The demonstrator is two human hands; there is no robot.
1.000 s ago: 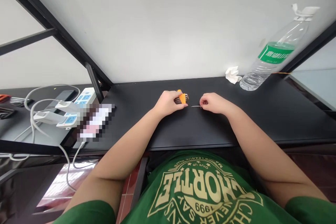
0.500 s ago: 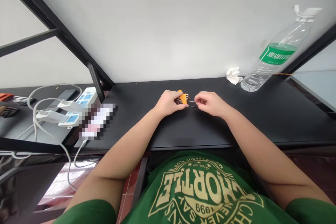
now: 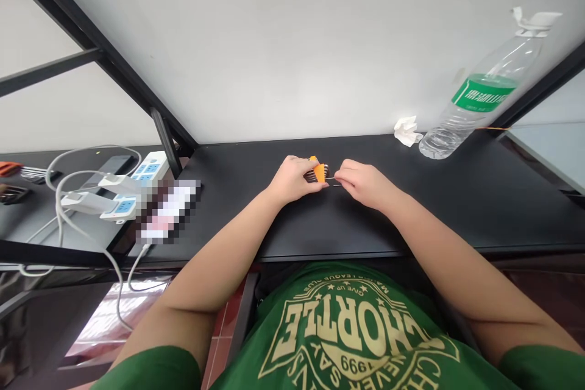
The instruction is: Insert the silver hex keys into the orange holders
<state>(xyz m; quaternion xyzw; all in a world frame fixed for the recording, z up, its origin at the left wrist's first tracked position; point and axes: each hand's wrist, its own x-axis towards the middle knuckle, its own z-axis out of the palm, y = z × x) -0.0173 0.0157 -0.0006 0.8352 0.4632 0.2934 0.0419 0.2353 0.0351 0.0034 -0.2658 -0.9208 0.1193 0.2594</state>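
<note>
My left hand (image 3: 292, 180) is shut on a small orange holder (image 3: 320, 173) with a row of thin dark metal pieces, possibly hex keys, at its edge. My right hand (image 3: 363, 186) sits just to the right of it, its fingers pinched on a thin metal pin (image 3: 331, 178). The pin's tip points left, almost reaching the holder, though I cannot tell whether they touch. Another fine metal line (image 3: 339, 186) shows just below the pin, beside my right fingers. Both hands rest over the black desk (image 3: 402, 225).
A clear plastic water bottle (image 3: 475, 116) with a green label lies at the back right, near a crumpled white tissue (image 3: 406, 132). On the left are white power strips (image 3: 123, 207), cables, a pixelated object (image 3: 169, 212), and an orange-handled tool (image 3: 9, 169).
My right hand has moved left and lifted the thin pin from the desk. The pin's tip has come close to the orange holder, which stays in my left hand.
</note>
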